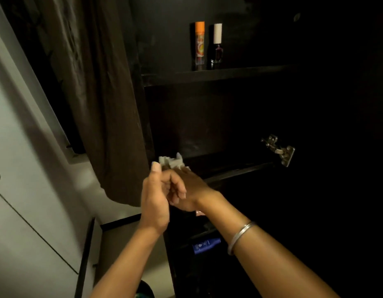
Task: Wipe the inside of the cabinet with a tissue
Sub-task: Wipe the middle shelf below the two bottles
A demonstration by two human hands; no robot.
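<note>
Both hands raised together, left hand (155,198) and right hand (192,190) pinching tissue (172,163) — at cabinet (229,117) shelf edge

The crumpled white tissue (172,162) shows only above the left hand (157,197), which covers the right hand's (191,193) fingers. The dark wooden cabinet's (218,75) right side is lost in shadow. The blue tube's (205,245) label is unreadable.

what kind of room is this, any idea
Probably a bedroom or dressing corner at home. A dark open cabinet holds a spray can and a small bottle, a brown curtain hangs beside it, and both hands hold a tissue.
</note>
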